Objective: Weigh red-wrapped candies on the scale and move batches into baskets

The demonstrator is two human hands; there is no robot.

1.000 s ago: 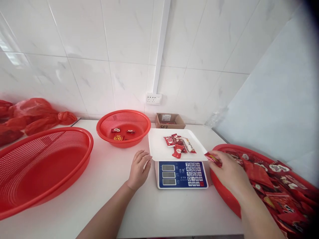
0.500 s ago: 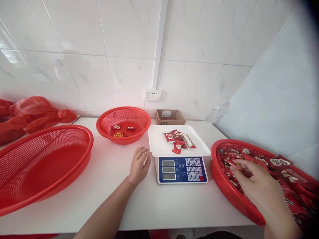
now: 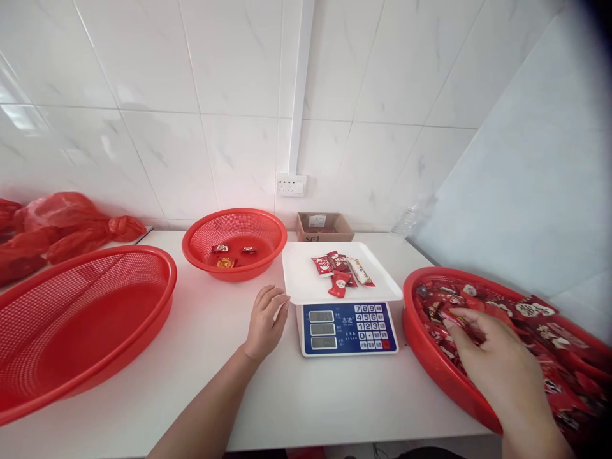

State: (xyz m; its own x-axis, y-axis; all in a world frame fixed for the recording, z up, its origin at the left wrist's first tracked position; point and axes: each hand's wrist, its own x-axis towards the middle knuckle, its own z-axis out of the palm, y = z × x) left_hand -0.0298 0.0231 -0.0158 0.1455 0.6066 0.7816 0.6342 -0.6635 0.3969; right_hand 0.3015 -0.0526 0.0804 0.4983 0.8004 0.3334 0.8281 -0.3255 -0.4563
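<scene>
Over the rightmost basket [image 3: 433, 358], the right hand [image 3: 502, 360] — narrow grip — pinches a red packet [image 3: 448, 316], length slanting away leftward.

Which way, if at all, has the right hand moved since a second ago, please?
Yes: the right hand has moved right, away from the scale, farther over the right basket.

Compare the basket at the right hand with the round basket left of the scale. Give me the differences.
The right-hand basket is full of packets; the round basket holds only a few. The right-hand basket looks larger than the round basket. The right hand is over the right-hand basket; neither is at the round basket. Both baskets are red.
</scene>
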